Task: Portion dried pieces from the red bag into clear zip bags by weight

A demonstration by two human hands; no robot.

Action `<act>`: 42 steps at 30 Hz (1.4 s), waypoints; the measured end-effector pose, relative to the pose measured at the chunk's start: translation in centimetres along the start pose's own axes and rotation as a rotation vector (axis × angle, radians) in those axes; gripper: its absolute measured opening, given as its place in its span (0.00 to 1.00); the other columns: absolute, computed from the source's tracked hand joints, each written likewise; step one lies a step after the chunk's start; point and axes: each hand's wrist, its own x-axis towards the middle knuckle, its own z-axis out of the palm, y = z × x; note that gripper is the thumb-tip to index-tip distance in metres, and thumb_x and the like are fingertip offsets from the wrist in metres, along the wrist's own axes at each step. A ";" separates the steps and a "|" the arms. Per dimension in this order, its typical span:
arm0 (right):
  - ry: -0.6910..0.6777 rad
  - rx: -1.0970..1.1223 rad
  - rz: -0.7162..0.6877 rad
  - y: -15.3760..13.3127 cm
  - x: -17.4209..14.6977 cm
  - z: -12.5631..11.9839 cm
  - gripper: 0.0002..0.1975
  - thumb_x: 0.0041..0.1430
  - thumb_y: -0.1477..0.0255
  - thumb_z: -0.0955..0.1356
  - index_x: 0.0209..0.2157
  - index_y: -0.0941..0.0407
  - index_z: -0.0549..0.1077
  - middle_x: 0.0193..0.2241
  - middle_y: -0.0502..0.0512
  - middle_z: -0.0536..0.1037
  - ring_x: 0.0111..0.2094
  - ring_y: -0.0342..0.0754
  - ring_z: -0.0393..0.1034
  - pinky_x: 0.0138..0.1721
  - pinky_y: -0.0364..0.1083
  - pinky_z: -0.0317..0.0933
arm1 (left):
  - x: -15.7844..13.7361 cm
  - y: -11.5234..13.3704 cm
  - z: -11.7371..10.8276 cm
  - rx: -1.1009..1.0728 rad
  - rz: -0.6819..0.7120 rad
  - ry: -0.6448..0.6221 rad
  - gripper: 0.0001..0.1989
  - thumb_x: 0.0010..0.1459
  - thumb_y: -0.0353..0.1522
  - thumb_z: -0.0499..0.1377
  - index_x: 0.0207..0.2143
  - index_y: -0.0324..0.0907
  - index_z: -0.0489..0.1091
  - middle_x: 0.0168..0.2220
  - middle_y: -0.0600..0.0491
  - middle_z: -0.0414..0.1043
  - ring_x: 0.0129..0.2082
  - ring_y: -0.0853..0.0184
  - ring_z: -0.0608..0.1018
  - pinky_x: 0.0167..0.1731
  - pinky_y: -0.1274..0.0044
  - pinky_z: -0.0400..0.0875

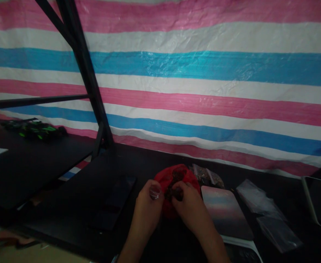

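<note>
A red bag (168, 176) lies open on the black table, with dark brown dried pieces (178, 174) inside it. My left hand (149, 201) is at its left edge, fingers curled around a small clear plastic bag (154, 193). Over the right side of the red bag, my right hand (189, 204) is closed, thumb and fingers pinching some of the brown pieces. The exact shape of those pieces is too dark to make out. Just right of my right hand sits a kitchen scale (226, 210) with a shiny metal top.
Filled small zip bags (208, 176) lie behind the scale. Flat clear plastic bags (261, 201) are on its right, near a pale-rimmed device (317, 201). A dark phone (115, 202) lies left. A black metal frame (86, 73) rises beside a second table holding a green-black toy car (37, 129).
</note>
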 end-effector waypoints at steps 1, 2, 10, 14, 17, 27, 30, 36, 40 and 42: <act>-0.009 0.057 0.004 0.0 0.1 0.1 0.13 0.57 0.83 0.69 0.41 0.56 0.79 0.45 0.60 0.82 0.46 0.56 0.78 0.49 0.51 0.66 | 0.2 0.0 0.0 -0.010 -0.003 0.010 0.06 0.48 0.37 0.58 0.29 0.46 0.70 0.26 0.56 0.72 0.27 0.63 0.76 0.31 0.74 0.67; -0.020 0.120 0.008 0.0 0.2 0.1 0.12 0.57 0.83 0.69 0.41 0.56 0.79 0.43 0.59 0.83 0.45 0.56 0.78 0.48 0.50 0.67 | 0.4 -0.1 0.0 -0.016 -0.004 0.017 0.06 0.47 0.37 0.58 0.28 0.45 0.70 0.26 0.55 0.72 0.28 0.63 0.76 0.31 0.74 0.68; -0.072 0.417 0.057 1.0 0.6 0.0 0.10 0.58 0.70 0.71 0.43 0.55 0.77 0.35 0.54 0.83 0.39 0.53 0.79 0.41 0.48 0.66 | 0.4 0.4 -0.5 -0.033 0.030 0.022 0.09 0.50 0.40 0.60 0.32 0.45 0.71 0.28 0.54 0.73 0.28 0.62 0.76 0.32 0.72 0.70; -0.075 0.570 0.086 1.6 0.8 -1.0 0.15 0.57 0.65 0.70 0.46 0.55 0.76 0.34 0.53 0.82 0.38 0.52 0.78 0.39 0.48 0.66 | 0.0 0.7 -0.2 -0.016 0.056 0.078 0.19 0.55 0.40 0.62 0.49 0.45 0.71 0.40 0.49 0.80 0.37 0.57 0.82 0.39 0.68 0.75; -0.035 0.704 0.103 1.4 0.8 -2.2 0.19 0.56 0.62 0.71 0.47 0.55 0.75 0.35 0.53 0.82 0.38 0.52 0.78 0.39 0.47 0.68 | -0.1 0.4 0.7 -0.003 0.051 0.068 0.20 0.56 0.41 0.63 0.50 0.45 0.71 0.44 0.45 0.81 0.42 0.54 0.83 0.44 0.64 0.76; 0.111 0.302 -0.306 -2.0 -0.9 -2.4 0.18 0.55 0.81 0.68 0.46 0.50 0.77 0.48 0.52 0.80 0.50 0.51 0.76 0.56 0.52 0.67 | -0.3 -0.6 2.1 -0.039 0.055 0.088 0.15 0.52 0.35 0.61 0.43 0.44 0.75 0.42 0.45 0.81 0.41 0.54 0.82 0.44 0.64 0.76; 0.144 0.155 -0.386 -2.8 -1.1 -2.4 0.20 0.56 0.84 0.68 0.46 0.50 0.77 0.49 0.54 0.80 0.54 0.54 0.74 0.59 0.55 0.66 | -0.2 -0.7 1.9 -0.030 0.009 0.078 0.16 0.53 0.37 0.61 0.45 0.44 0.74 0.42 0.45 0.81 0.41 0.53 0.82 0.44 0.63 0.75; 0.248 0.127 -0.426 -3.0 -1.0 -2.5 0.20 0.59 0.83 0.68 0.50 0.50 0.77 0.51 0.55 0.80 0.55 0.54 0.73 0.59 0.55 0.66 | -0.1 -0.4 1.9 -0.044 0.018 0.111 0.18 0.53 0.43 0.62 0.44 0.44 0.72 0.39 0.48 0.78 0.37 0.55 0.81 0.40 0.65 0.74; 0.330 0.066 -0.298 -1.4 0.1 -1.8 0.16 0.61 0.81 0.69 0.47 0.52 0.77 0.50 0.57 0.79 0.54 0.56 0.74 0.59 0.56 0.66 | -0.1 -0.4 1.7 0.050 0.038 0.231 0.14 0.54 0.42 0.64 0.39 0.46 0.68 0.33 0.53 0.74 0.33 0.57 0.79 0.36 0.67 0.72; 0.269 -0.034 -0.221 -0.3 0.8 -1.2 0.15 0.60 0.81 0.69 0.46 0.53 0.78 0.49 0.59 0.80 0.54 0.58 0.74 0.59 0.57 0.65 | 0.0 -0.5 1.4 0.091 0.005 0.263 0.15 0.53 0.39 0.65 0.41 0.47 0.67 0.34 0.54 0.74 0.34 0.57 0.79 0.35 0.69 0.71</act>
